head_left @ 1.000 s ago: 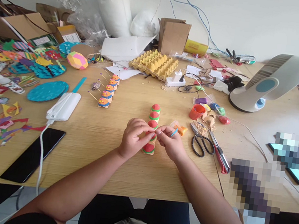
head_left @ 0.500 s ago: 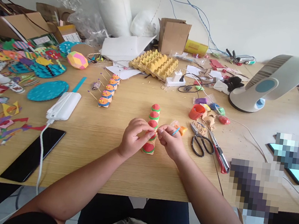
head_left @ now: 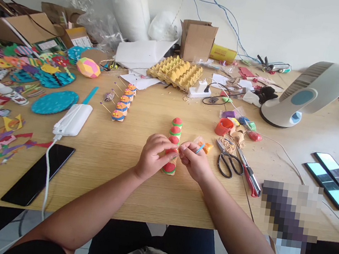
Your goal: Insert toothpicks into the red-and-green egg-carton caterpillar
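Note:
Both hands meet above a strip of egg carton [head_left: 175, 130] whose bumps are covered with red domes and green rims; they hide part of it. My left hand [head_left: 153, 156] is curled, thumb and forefinger in a loose pinch at the right hand's fingertips. Whatever lies in that pinch is too small to make out. My right hand [head_left: 195, 160] is closed, with a thin blue stick [head_left: 200, 148] showing between its fingers. A tiny orange bit seems to be at its fingertips. Just beyond the right hand lies a packet of orange clay [head_left: 207, 148].
Scissors [head_left: 230, 160], a box cutter [head_left: 249, 173] and a red cup [head_left: 224, 126] lie to the right, before a white fan [head_left: 307, 95]. A decorated orange-and-blue carton strip [head_left: 123, 103] with pins, a power bank [head_left: 73, 119] and a black phone [head_left: 38, 174] are at left.
The left thumb and forefinger have parted slightly at the right fingertips. Both hands otherwise keep nearly the same place above the red-and-green strip.

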Motion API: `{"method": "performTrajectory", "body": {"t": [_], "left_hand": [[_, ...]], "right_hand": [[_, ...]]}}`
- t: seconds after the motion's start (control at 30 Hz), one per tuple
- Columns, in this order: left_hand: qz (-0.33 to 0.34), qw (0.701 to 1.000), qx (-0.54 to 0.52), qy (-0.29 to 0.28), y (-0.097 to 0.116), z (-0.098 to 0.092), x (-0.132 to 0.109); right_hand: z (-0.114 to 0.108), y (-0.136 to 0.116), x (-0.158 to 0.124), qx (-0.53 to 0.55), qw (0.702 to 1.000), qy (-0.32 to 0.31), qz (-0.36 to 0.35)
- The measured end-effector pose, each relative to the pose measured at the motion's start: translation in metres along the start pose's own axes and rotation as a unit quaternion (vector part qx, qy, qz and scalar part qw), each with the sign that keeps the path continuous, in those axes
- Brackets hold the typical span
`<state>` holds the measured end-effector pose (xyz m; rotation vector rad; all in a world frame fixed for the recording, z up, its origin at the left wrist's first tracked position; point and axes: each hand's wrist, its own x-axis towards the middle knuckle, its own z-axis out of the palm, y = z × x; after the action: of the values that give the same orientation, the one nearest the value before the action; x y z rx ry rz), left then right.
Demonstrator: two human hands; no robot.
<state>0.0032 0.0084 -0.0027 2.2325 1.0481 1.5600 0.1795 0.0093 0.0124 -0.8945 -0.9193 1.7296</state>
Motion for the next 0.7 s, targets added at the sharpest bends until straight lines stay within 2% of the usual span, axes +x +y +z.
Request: {"method": "performTrajectory", "body": {"t": [0.7], "left_hand": [[-0.008, 1.0, -0.001, 0.008, -0.0001, -0.0001, -0.0001]], "right_hand": [[0.0009, 0.0011, 0.0004, -0.017, 1.0, -0.008, 0.01]]}}
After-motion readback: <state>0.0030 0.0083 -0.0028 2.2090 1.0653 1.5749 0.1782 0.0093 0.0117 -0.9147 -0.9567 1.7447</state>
